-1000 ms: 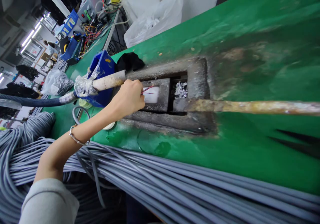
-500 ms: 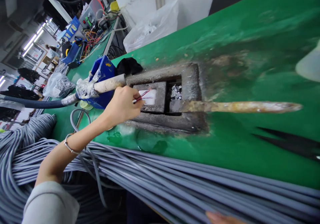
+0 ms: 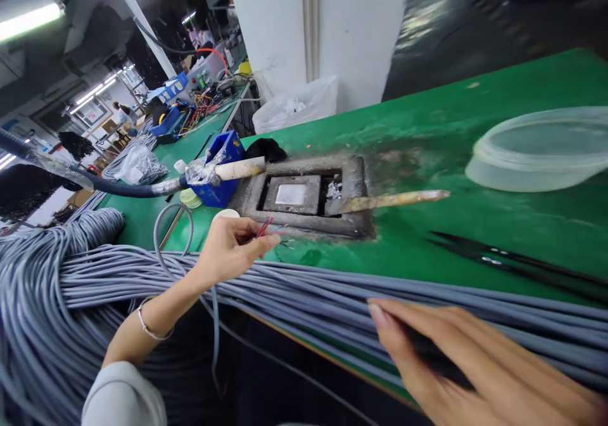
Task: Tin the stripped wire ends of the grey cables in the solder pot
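Note:
My left hand (image 3: 237, 245) is closed on the end of a grey cable. Several thin red, blue and dark wires (image 3: 272, 228) fan out past its fingertips. This end hangs just in front of a solder pot (image 3: 354, 220) in the tabletop, apart from its bright silvery pool (image 3: 291, 194). Over the cable bundle (image 3: 323, 293), at the lower right, my right hand (image 3: 456, 356) has its fingers stretched out and holds nothing. Across the pot's right side lies a flat scraper (image 3: 394, 200) with a worn handle.
Black snips (image 3: 503, 258) lie right of the pot, with a translucent round container (image 3: 527, 154) behind them. Left of the pot, a pale pipe (image 3: 240, 168) on a dark hose rests on a blue bin (image 3: 221, 188). A large coil of grey cable (image 3: 28, 287) fills the left.
My left hand has drawn the wire ends off the silvery pool, towards me. My right hand has come further into view, over the cables. The view has shifted, bringing in the container and snips.

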{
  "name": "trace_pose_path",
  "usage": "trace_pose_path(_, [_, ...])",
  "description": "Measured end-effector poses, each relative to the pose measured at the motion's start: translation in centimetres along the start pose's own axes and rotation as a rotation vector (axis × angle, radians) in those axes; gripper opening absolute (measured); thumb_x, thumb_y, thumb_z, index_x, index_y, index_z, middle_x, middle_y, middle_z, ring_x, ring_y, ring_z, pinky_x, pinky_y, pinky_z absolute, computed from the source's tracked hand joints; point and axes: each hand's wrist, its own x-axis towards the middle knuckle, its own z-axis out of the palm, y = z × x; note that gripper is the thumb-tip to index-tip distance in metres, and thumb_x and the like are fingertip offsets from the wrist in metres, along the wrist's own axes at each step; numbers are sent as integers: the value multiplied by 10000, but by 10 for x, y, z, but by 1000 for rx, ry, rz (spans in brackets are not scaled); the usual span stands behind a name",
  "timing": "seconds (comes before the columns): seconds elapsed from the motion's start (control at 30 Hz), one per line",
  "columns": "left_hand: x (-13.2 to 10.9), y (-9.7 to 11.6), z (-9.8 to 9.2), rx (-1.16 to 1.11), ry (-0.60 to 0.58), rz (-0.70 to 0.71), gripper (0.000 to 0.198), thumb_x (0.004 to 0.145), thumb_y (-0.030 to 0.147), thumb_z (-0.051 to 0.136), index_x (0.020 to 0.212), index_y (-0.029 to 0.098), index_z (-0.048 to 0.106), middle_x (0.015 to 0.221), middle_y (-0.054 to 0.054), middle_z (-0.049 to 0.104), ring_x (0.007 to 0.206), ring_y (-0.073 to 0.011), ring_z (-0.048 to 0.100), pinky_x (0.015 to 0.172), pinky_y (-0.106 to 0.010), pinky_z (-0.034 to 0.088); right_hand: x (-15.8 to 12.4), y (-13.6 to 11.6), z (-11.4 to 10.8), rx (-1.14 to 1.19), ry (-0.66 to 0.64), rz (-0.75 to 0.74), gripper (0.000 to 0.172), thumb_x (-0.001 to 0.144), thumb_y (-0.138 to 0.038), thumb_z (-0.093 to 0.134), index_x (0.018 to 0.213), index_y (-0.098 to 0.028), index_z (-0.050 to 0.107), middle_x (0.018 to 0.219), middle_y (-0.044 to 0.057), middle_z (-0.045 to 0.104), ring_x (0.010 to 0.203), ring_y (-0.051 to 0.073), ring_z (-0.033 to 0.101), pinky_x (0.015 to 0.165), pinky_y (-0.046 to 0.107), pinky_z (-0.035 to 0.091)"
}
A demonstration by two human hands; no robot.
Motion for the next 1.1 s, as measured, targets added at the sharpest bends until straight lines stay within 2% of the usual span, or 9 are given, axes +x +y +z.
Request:
trace_pose_path(0.1, [-16, -3, 5, -71, -1, -30, 449, 492, 499, 825, 495, 138, 559, 428, 19, 482, 409, -72, 404, 396, -208, 285, 14, -16, 7, -131, 25, -158, 139, 889, -104, 601, 948, -224, 638, 804, 18, 669, 682, 171, 600, 684, 328, 472])
trace_pose_path(0.27, [-35, -9, 14, -163, -34, 10, 449, 539, 506, 801, 462, 155, 530, 395, 36, 447, 373, -51, 333, 381, -211, 245, 25, -36, 24, -110, 58, -206, 229, 886, -126, 601, 1074, -253, 634, 996, 59, 679, 837, 223, 611, 758, 385, 501])
trace_pose_path(0.4, [-47, -18, 18, -237, -39, 27, 458, 573, 529, 780, 476, 166, 519, 392, 45, 424, 353, -46, 308, 368, -216, 211, 20, -41, 29, -21, 45, -111, 218, 878, -170, 623, 1082, -246, 629, 946, 51, 671, 832, 219, 608, 752, 377, 513])
trace_pose_path(0.57, [-60, -25, 24, -330, -63, 8, 496, 571, 605, 759, 527, 162, 542, 401, 54, 421, 336, -30, 264, 352, -215, 187, 7, -41, 29, 160, -76, -11, 138, 883, -199, 630, 1015, -239, 632, 887, 20, 670, 789, 178, 612, 682, 308, 527])
trace_pose_path(0.7, [-66, -28, 27, -425, -88, 12, 439, 557, 508, 810, 526, 158, 547, 374, 78, 374, 321, -22, 246, 342, -208, 182, 1, -43, 29, 259, -88, -5, 143, 873, -153, 635, 986, -241, 634, 863, 5, 675, 762, 160, 606, 663, 286, 524])
trace_pose_path(0.8, [-70, -29, 29, -471, -107, 9, 416, 558, 469, 819, 522, 155, 548, 381, 69, 406, 314, -19, 256, 334, -206, 180, -2, -44, 28, 288, -94, 11, 178, 865, -121, 637, 996, -242, 641, 857, 4, 670, 747, 155, 603, 661, 283, 518])
trace_pose_path(1.0, [-73, -30, 32, -490, -114, -14, 439, 518, 476, 840, 520, 148, 548, 367, 76, 395, 305, -13, 248, 323, -201, 174, -7, -47, 24, 306, -90, 19, 226, 860, -94, 637, 1030, -242, 633, 887, 7, 658, 788, 151, 590, 681, 276, 513])
trace_pose_path(1.1, [-74, -32, 34, -485, -120, -6, 475, 548, 534, 809, 524, 145, 537, 364, 77, 386, 306, -9, 250, 325, -191, 189, -9, -50, 22, 308, -77, 23, 242, 870, -95, 627, 1065, -239, 622, 875, 5, 643, 786, 146, 575, 673, 269, 507])
